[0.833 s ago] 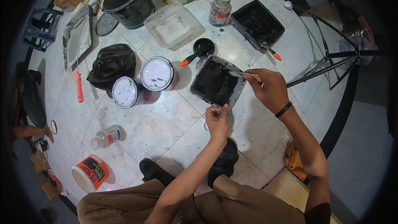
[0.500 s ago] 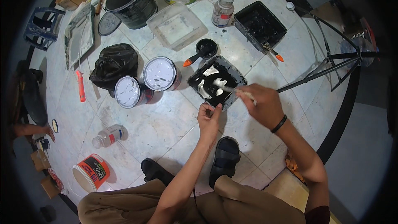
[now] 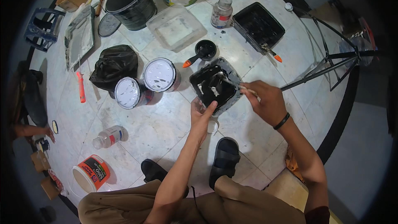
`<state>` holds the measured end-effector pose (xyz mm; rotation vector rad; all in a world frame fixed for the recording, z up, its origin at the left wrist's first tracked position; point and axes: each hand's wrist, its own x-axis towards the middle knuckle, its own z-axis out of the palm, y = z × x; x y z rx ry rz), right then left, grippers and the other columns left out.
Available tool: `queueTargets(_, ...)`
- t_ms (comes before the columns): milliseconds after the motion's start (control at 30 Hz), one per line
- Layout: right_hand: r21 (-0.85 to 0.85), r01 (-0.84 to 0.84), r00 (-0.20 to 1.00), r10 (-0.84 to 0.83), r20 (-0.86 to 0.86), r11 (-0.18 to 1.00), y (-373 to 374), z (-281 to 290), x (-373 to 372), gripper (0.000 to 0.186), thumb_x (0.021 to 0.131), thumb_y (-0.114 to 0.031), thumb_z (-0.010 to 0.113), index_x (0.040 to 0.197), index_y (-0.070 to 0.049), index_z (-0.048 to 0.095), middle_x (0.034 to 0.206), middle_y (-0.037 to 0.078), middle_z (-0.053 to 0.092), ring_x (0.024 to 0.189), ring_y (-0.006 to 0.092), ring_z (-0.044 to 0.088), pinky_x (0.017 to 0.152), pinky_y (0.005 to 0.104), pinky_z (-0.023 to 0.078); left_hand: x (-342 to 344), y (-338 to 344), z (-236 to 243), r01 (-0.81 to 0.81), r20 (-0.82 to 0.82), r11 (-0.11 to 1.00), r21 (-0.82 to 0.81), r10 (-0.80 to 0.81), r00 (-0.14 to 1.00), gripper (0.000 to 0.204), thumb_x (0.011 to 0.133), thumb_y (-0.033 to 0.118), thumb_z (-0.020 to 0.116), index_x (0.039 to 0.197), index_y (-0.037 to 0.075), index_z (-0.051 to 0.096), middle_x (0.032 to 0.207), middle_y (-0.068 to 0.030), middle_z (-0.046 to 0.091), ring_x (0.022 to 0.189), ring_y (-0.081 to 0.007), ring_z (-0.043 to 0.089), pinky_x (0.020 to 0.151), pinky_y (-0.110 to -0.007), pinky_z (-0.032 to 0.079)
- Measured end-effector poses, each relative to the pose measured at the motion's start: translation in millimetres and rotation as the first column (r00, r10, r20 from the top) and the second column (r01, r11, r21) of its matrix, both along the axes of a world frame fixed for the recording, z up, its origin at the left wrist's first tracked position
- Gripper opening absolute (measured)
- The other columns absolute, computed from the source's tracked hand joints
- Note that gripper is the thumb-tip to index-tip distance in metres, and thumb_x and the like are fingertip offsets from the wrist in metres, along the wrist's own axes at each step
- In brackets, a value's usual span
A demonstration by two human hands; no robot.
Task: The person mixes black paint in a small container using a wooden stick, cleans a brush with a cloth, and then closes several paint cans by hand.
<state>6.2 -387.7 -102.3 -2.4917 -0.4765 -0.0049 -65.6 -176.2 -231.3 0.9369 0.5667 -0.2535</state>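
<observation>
A square black tub (image 3: 230,102) smeared with paint is gripped at its near left rim by my left hand (image 3: 201,114), thumb over the edge. Black paint fills its bottom, with white streaks and a grey-white patch partly swirled in. My right hand (image 3: 267,104) is closed round a thin, pale stick (image 3: 233,82) whose far end dips into the paint by the right side; its exact kind is unclear. Beyond the tub, a black cup (image 3: 210,49) has an orange-tipped brush (image 3: 194,59) laid across it. Two open cans of white paint (image 3: 159,74) (image 3: 127,92) stand left of the tub.
Behind are a clear tray (image 3: 176,28), a bottle (image 3: 222,13), a black roller tray (image 3: 259,27) and a dark bucket (image 3: 131,5). A black metal frame (image 3: 327,64) stands right. Another bottle (image 3: 108,137) and an orange-white pail (image 3: 91,173) lie left. Someone's hand (image 3: 49,132) shows far left.
The tub has tilted and turned a little, and my left hand has shifted left along its rim. White blobs have become smeared into the black. A white ring now shows below the tub.
</observation>
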Motion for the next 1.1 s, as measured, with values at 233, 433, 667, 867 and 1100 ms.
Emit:
queueTargets(233, 0.012, -0.183, 0.983, 0.183, 0.020, 0.983, 13, 39, -30, 0.019, 0.091, -0.016, 0.081, 0.108, -0.009, 0.078, 0.097, 0.007, 0.076, 0.079, 0.0259, 0.074, 0.063, 0.0360, 0.057, -6, 8, 19, 0.036, 0.014, 0.981, -0.191, -0.034, 0.999, 0.075, 0.092, 0.013, 0.085, 0.148, 0.003, 0.036, 0.138, -0.0165, 0.060, 0.128, -0.0223, 0.060, 0.109, -0.038, 0.049)
queueTargets(433, -0.045, -0.040, 0.994, 0.044, 0.102, 0.998, -17, 62, -13, 0.021, 0.089, -0.009, 0.081, 0.109, -0.009, 0.077, 0.099, 0.007, 0.076, 0.077, 0.0253, 0.074, 0.061, 0.0342, 0.057, 0, 3, 37, 0.055, 0.158, 0.980, -0.194, -0.024, 0.987, 0.082, 0.090, 0.014, 0.088, 0.151, 0.003, 0.033, 0.138, -0.0157, 0.060, 0.128, -0.0246, 0.060, 0.113, -0.039, 0.046)
queueTargets(667, -0.029, -0.188, 0.977, 0.190, 0.092, 0.982, 15, 96, -34, 0.025, 0.085, -0.006, 0.084, 0.109, -0.010, 0.078, 0.097, 0.007, 0.076, 0.077, 0.0239, 0.075, 0.063, 0.0337, 0.058, 11, 9, 58, 0.122, 0.231, 0.964, -0.238, -0.066, 0.971, 0.088, 0.088, 0.018, 0.090, 0.154, 0.000, 0.034, 0.143, -0.0161, 0.060, 0.132, -0.0231, 0.059, 0.115, -0.038, 0.045)
queueTargets(867, -0.034, -0.036, 0.986, 0.041, 0.164, 0.999, -14, 112, -15, 0.022, 0.084, -0.006, 0.085, 0.105, -0.007, 0.079, 0.091, 0.010, 0.077, 0.071, 0.0244, 0.075, 0.060, 0.0344, 0.058, 13, 15, 71, 0.103, 0.207, 0.968, -0.227, -0.055, 0.977, 0.090, 0.086, 0.021, 0.091, 0.155, 0.001, 0.036, 0.148, -0.0141, 0.057, 0.136, -0.0232, 0.056, 0.117, -0.038, 0.043)
queueTargets(1100, 0.025, -0.168, 0.983, 0.165, 0.076, 0.986, 12, 120, -28, 0.024, 0.084, -0.006, 0.085, 0.107, -0.006, 0.078, 0.088, 0.010, 0.076, 0.070, 0.0259, 0.074, 0.060, 0.0342, 0.057, 12, 13, 83, 0.086, 0.217, 0.974, -0.207, -0.040, 0.975, 0.099, 0.083, 0.024, 0.093, 0.159, 0.003, 0.033, 0.150, -0.0131, 0.053, 0.138, -0.0244, 0.054, 0.118, -0.038, 0.040)
